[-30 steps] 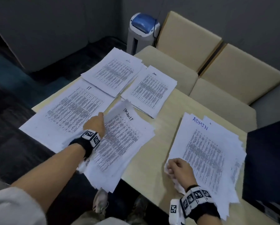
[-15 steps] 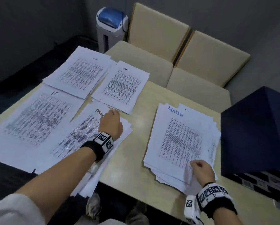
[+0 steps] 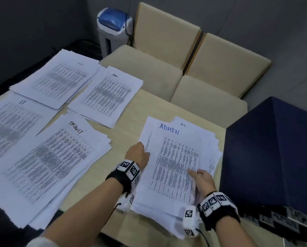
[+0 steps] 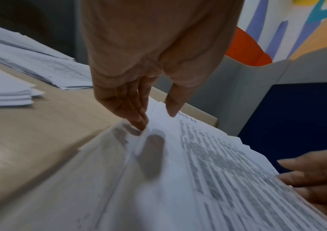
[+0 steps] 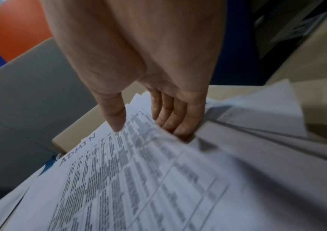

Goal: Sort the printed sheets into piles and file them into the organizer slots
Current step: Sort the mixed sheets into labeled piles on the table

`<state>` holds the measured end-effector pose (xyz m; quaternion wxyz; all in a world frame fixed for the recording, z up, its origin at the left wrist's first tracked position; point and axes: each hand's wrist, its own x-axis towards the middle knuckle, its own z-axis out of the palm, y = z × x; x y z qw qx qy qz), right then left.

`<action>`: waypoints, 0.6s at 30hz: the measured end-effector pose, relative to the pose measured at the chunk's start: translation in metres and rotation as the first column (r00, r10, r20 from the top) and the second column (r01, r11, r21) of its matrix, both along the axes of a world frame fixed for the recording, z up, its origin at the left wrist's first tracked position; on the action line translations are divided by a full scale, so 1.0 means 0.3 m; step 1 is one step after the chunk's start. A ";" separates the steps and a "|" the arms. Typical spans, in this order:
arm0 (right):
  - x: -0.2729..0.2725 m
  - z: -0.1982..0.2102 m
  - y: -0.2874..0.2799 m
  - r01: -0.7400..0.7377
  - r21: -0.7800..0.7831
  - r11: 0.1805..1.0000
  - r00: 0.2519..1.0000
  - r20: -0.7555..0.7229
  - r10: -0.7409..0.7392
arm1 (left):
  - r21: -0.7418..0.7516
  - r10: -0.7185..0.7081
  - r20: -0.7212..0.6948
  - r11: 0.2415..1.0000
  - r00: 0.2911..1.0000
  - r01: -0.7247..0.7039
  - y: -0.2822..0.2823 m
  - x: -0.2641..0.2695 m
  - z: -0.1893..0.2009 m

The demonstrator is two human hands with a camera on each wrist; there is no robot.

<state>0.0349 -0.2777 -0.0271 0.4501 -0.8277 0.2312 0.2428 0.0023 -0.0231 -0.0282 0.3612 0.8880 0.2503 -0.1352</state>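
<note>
The ADMIN pile (image 3: 174, 166) of printed sheets lies loosely fanned on the table's right part, beside the dark blue organizer (image 3: 270, 157). My left hand (image 3: 138, 154) is at the pile's left edge. In the left wrist view its straight fingertips (image 4: 142, 125) touch that edge of the ADMIN pile (image 4: 218, 171) and the thumb hovers over the top sheet. My right hand (image 3: 200, 179) is at the right edge. In the right wrist view its thumb lies on the ADMIN pile (image 5: 139, 179) and its fingers (image 5: 176, 123) are tucked under the upper sheets.
Other piles cover the left half of the table (image 3: 127, 125): TASKLIST (image 3: 56, 157), IT (image 3: 10, 125), and two more at the back (image 3: 60, 79) (image 3: 110, 95). Beige chairs (image 3: 167, 41) and a white bin with a blue lid (image 3: 113, 29) stand beyond.
My left hand left the TASKLIST pile and crossed right to the ADMIN pile's left edge. My right hand moved from the pile's near corner up along its right edge.
</note>
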 end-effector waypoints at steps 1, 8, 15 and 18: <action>0.009 0.004 0.003 -0.034 -0.049 0.998 0.998 0.042 0.036 | -0.031 0.003 -0.002 1.000 1.000 -0.003 -0.001 -0.001 -0.002; 0.012 -0.011 -0.004 -0.068 -0.001 0.998 0.989 0.131 0.068 | -0.163 0.120 -0.007 0.979 0.993 -0.120 0.010 -0.013 -0.007; -0.033 0.016 -0.072 0.012 -0.152 0.988 0.971 0.237 0.024 | -0.342 0.216 0.010 0.918 0.976 -0.199 0.057 -0.008 -0.027; -0.048 0.056 -0.087 0.208 0.054 0.977 0.897 0.388 -0.212 | -0.261 0.180 -0.017 0.949 0.984 -0.178 0.085 -0.006 -0.018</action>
